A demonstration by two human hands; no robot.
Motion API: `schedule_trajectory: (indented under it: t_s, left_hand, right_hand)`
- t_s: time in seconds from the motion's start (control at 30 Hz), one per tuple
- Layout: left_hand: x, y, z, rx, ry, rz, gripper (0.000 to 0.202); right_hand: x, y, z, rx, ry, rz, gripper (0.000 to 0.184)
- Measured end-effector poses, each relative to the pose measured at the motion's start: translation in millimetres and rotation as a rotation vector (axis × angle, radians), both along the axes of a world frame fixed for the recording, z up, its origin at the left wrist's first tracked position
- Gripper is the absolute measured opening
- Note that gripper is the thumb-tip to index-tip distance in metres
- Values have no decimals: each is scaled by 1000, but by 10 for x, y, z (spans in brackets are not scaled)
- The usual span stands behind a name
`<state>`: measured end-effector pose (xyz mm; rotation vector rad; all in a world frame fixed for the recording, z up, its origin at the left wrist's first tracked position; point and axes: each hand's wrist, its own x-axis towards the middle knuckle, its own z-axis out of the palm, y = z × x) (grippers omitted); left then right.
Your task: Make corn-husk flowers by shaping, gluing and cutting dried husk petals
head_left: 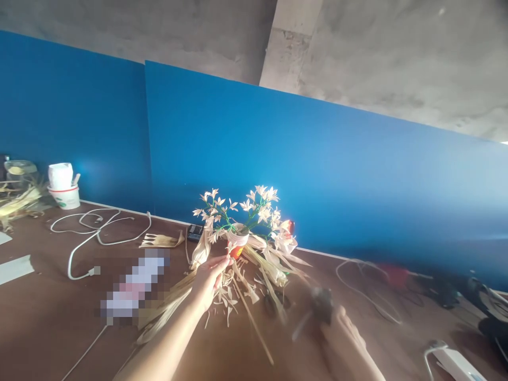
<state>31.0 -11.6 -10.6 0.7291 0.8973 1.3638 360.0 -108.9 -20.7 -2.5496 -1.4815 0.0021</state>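
My left hand point(212, 272) is closed in a pinch in front of a red and white cup point(237, 244), with a small pale husk flower point(231, 247) at its fingertips. In the cup stands a bunch of pale husk flowers point(262, 203) on green stems. My right hand point(346, 329), smeared by motion, is closed at the lower right on a dark tool point(322, 305) with a thin pale streak below it; its kind is too blurred to tell. Dried husk strips point(273, 267) and small cut scraps point(226, 299) lie around the cup's base.
A blue partition point(246, 143) runs behind the brown table point(254, 338). On the left are a white cable point(99, 233), a cut husk piece point(161, 241), and paper cups point(65, 193). Cables point(369, 291) and a dark object point(492, 317) lie on the right; a white power strip point(456, 362) is nearer.
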Motion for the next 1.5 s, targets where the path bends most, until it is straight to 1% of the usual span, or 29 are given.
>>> schedule_trajectory:
  t_s: [0.07, 0.1, 0.13, 0.17, 0.23, 0.3, 0.33, 0.37, 0.43, 0.5, 0.57, 0.67, 0.87, 0.97, 1.13, 1.27, 1.33, 1.4, 1.5]
  left_hand:
    - [-3, 14, -15, 5, 12, 7, 42]
    - [-3, 20, -24, 4, 21, 7, 42]
    - [-2, 24, -33, 1, 32, 7, 43]
    - [0, 27, -42, -2, 43, 9, 43]
    - [8, 29, -61, 1, 59, 15, 44]
    - [18, 27, -77, 9, 65, 17, 43]
    - [23, 26, -83, 12, 66, 19, 42]
    - [29, 25, -87, 12, 70, 18, 40]
    - [38, 23, -90, 12, 83, 19, 38]
    - [47, 20, -91, 16, 101, 17, 35]
    - [55, 17, -94, 26, 116, 21, 33]
    - [67, 14, -101, 16, 121, 41, 34]
    - [73, -6, -64, -56, 52, 55, 37]
    - [71, -25, -40, -73, 60, 55, 36]
    - [79, -39, -42, -79, 58, 52, 37]
    - [88, -30, -53, -81, 51, 66, 39]
    - [86, -26, -56, -73, 46, 67, 39]
    - [79, -26, -58, -62, 40, 62, 39]
    - [68, -30, -62, -53, 35, 60, 41]
  right_hand:
    - [-120, 7, 148, -104, -33, -88, 23]
    - [-210, 28, 228, -103, -62, -109, 25]
    - [-320, 60, 302, -67, -93, -76, 24]
    - [-450, 103, 360, -34, -99, 7, 23]
    - [-762, 213, 410, 8, -8, 289, 20]
    - [-1108, 341, 364, 52, 171, 572, 24]
    - [-1274, 405, 314, 77, 244, 687, 24]
    - [-1424, 465, 255, 95, 277, 714, 23]
    - [-1653, 570, 137, 36, 298, 848, 27]
    - [-1776, 651, 52, 5, 284, 871, 32]
    - [-1817, 714, 12, 1, 254, 841, 31]
    - [-1813, 787, 6, 17, 219, 814, 30]
    - [-1805, 844, -40, -27, 183, 934, 35]
    - [-1798, 834, -91, 28, 149, 964, 43]
    - [-1803, 817, -125, 53, 119, 1030, 39]
    - [-1837, 810, -117, 141, 154, 1085, 43]
    - [-1851, 810, -119, 139, 169, 1123, 44]
    - [-1853, 812, -123, 101, 148, 1117, 42]
    - [-1833, 810, -121, 45, 79, 1052, 39]
